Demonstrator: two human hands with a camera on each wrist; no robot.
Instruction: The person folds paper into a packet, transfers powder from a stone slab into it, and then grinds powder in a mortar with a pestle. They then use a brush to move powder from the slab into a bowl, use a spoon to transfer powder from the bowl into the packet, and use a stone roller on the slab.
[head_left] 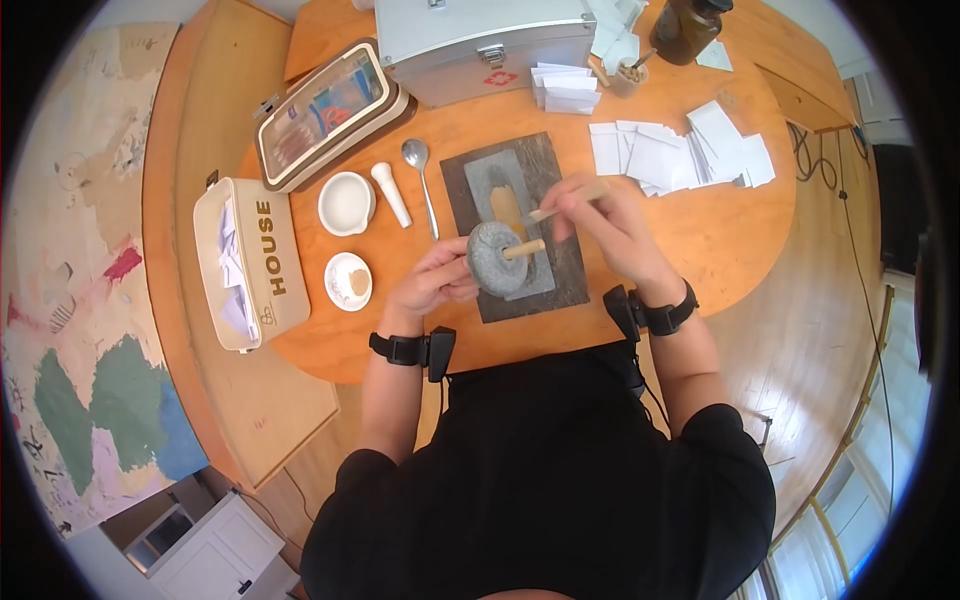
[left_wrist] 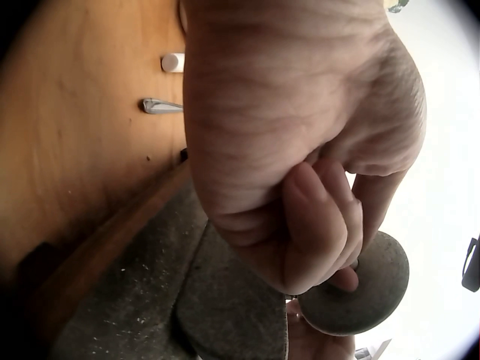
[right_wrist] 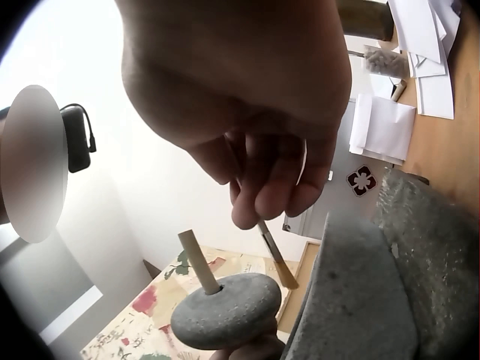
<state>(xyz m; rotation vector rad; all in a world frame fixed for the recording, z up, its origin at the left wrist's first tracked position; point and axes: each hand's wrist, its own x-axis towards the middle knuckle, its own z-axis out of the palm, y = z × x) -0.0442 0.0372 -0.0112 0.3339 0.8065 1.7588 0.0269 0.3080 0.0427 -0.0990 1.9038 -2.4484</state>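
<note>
My left hand holds a round grey stone grinding wheel from its left side, fingers curled in at its centre. A wooden axle sticks out of the wheel's other face. The wheel is tilted above a grey stone grinding trough, which has tan powder in its hollow. In my right hand a small brush is pinched by its handle, bristles pointing down near the trough and wheel. A dark stone board lies under the trough.
Left of the board lie a spoon, a white pestle, a white mortar and a small dish with tan powder. A HOUSE box, clear-lidded case and metal case stand beyond. White papers lie right.
</note>
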